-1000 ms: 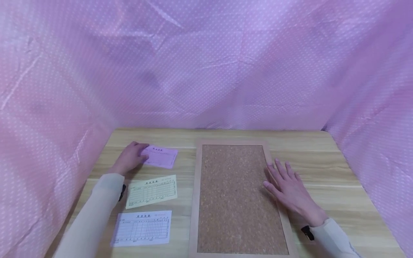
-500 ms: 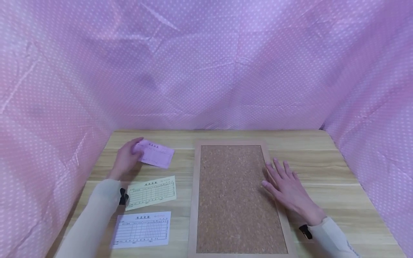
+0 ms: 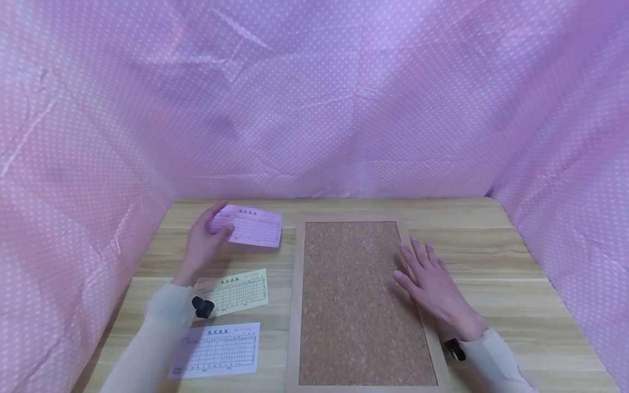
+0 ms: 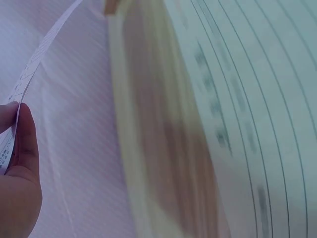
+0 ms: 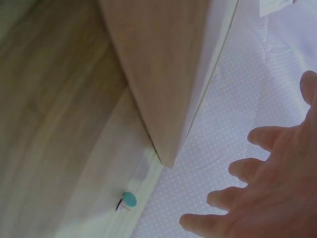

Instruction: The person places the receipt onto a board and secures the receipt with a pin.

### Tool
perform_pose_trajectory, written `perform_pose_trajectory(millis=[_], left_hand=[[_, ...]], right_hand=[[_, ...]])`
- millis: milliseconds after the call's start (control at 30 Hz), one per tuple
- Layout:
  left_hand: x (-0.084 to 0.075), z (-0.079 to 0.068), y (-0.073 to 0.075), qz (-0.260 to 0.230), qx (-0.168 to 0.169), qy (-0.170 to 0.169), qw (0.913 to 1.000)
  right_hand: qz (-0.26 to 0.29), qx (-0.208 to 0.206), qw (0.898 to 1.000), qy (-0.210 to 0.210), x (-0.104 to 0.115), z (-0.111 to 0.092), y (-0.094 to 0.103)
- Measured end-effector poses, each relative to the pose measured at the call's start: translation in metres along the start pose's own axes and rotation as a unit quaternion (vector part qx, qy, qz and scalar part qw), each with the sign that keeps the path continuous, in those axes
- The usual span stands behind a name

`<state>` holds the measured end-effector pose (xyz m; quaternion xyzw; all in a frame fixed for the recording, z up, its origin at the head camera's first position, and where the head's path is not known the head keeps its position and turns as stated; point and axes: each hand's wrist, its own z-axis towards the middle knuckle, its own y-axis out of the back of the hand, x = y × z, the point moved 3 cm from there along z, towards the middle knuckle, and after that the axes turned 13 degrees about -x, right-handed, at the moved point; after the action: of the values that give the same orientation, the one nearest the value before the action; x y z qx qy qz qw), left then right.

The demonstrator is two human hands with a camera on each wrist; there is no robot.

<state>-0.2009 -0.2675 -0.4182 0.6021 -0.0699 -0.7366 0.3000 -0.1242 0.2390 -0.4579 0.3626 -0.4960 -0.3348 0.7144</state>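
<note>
My left hand (image 3: pixel 203 243) pinches the left end of a pink receipt slip (image 3: pixel 255 228) between thumb and fingers, over the back left of the table. In the left wrist view the slip (image 4: pixel 42 47) bows upward from the fingertips, clear of the tabletop. My right hand (image 3: pixel 436 292) has its fingers spread and holds nothing, over the right side of a wood-framed corkboard (image 3: pixel 361 311). The right wrist view shows the same spread fingers beside the board's frame (image 5: pixel 163 74). A teal pushpin (image 5: pixel 129 199) is on the table by the board, hidden in the head view.
A pale green receipt slip (image 3: pixel 243 295) lies left of the board, partly covered by the left wrist's black camera (image 3: pixel 202 307). Nearer the front is a white receipt slip (image 3: pixel 216 349). Pink dotted cloth (image 3: pixel 334 109) walls in the wooden table (image 3: pixel 496 256).
The pink slip has come up off the table in my left hand, then shifted right and farther back. My right hand has drifted slightly left, still spread over the board's edge.
</note>
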Motion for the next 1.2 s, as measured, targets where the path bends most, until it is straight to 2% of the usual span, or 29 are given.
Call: perform_pose_trajectory(millis=[267, 567, 967, 1200], left_hand=[[-0.029, -0.018, -0.030, -0.063, -0.002, 0.007, 0.9980], [-0.051, -0.035, -0.071, -0.152, 0.022, 0.029, 0.9876], [-0.069, -0.050, -0.110, -0.194, 0.024, 0.026, 0.9803], [-0.077, -0.058, -0.128, -0.205, 0.026, 0.019, 0.9783]], right_hand=[[0.010, -0.002, 1.000, -0.006, 0.003, 0.003, 0.001], [0.032, -0.001, 0.999, -0.003, 0.008, 0.008, 0.008], [0.056, -0.008, 0.998, 0.018, 0.020, 0.022, 0.010], [0.085, 0.004, 0.996, 0.010, 0.027, 0.031, 0.007]])
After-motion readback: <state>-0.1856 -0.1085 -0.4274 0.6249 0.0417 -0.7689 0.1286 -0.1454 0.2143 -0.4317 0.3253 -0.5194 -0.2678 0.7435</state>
